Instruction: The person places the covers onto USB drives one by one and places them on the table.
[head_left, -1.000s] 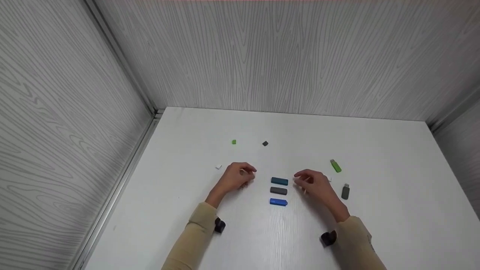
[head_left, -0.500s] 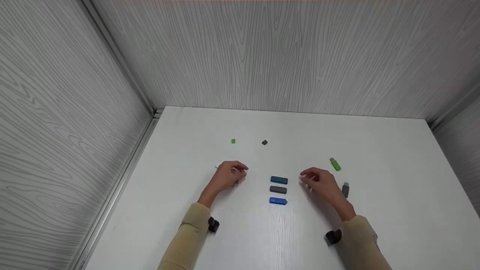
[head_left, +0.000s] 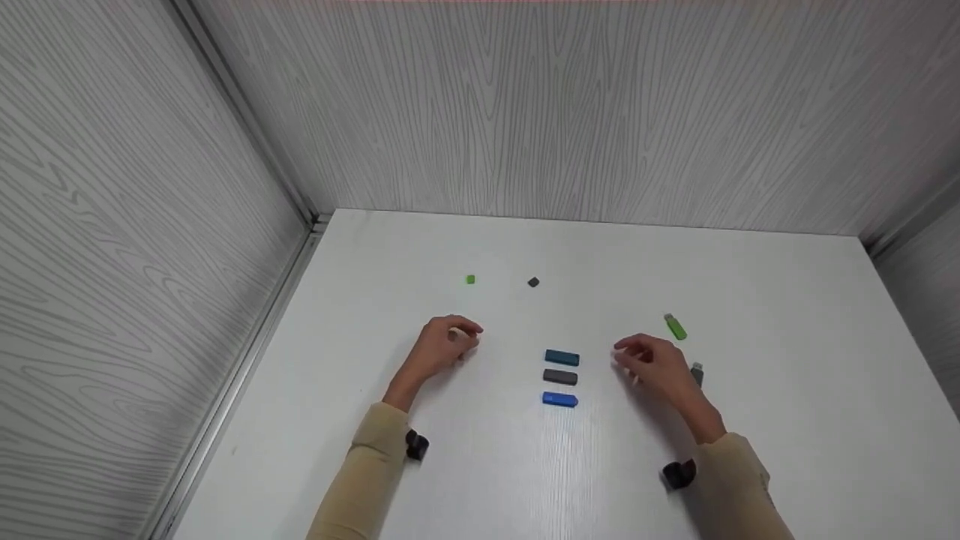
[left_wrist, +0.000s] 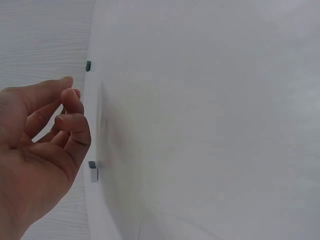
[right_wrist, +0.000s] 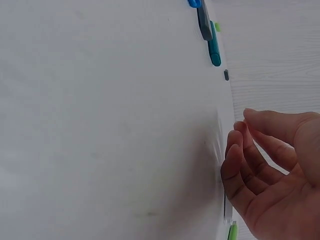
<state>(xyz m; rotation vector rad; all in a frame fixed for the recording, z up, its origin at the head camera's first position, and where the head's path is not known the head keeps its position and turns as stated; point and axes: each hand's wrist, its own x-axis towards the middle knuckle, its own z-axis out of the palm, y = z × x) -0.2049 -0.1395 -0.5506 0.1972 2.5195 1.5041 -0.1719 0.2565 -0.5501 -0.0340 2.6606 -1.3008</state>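
My left hand (head_left: 435, 349) hovers over the white table's left half, fingers loosely curled, thumb near the fingertips, with no object visible in it. In the left wrist view a small white cap (left_wrist: 94, 174) lies beyond the palm; the head view hides it. My right hand (head_left: 658, 369), bent the same way and holding nothing visible, is right of a column of capped USB sticks: teal (head_left: 562, 358), grey (head_left: 560, 376) and blue (head_left: 559, 399). Behind its wrist lies an uncapped dark grey USB stick (head_left: 697, 373), partly hidden. An uncapped green USB stick (head_left: 676, 327) lies beyond.
Farther back on the white table (head_left: 397, 255) sit a small green cap (head_left: 470, 279) and a dark cap (head_left: 533, 282). Wood-grain panels (head_left: 525, 112) rise behind and at both sides. Black wrist cameras (head_left: 417, 445) hang at the sleeves.
Both hands have moved apart, the left one leftward and the right one rightward. The white cap and the white piece by the right hand have become covered. The USB sticks stayed put.
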